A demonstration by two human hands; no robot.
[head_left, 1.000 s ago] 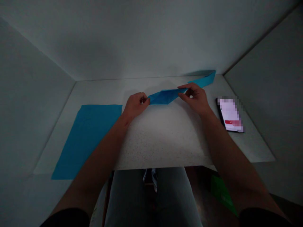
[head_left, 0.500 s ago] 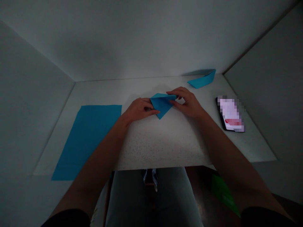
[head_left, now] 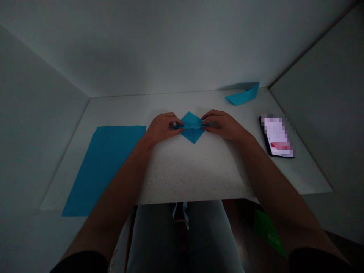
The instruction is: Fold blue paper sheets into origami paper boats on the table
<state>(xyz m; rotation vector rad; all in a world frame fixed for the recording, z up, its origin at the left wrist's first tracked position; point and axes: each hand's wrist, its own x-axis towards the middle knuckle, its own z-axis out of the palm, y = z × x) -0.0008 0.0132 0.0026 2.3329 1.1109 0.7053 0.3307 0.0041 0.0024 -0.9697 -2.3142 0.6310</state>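
A small folded blue paper piece (head_left: 192, 128), diamond-shaped, lies on the white table (head_left: 196, 174) between my hands. My left hand (head_left: 161, 128) pinches its left corner with curled fingers. On the other side, my right hand (head_left: 222, 126) presses and pinches its right corner. Both hands rest on the tabletop, fingertips nearly meeting across the middle fold.
A flat stack of blue paper sheets (head_left: 102, 167) lies at the left. Another folded blue paper shape (head_left: 243, 95) sits at the back right by the wall. A phone (head_left: 276, 137) with a lit screen lies at the right. Walls enclose the table on three sides.
The paper was a long strip held stretched between my hands; my hands came together and it is now folded into a small diamond lying on the table.
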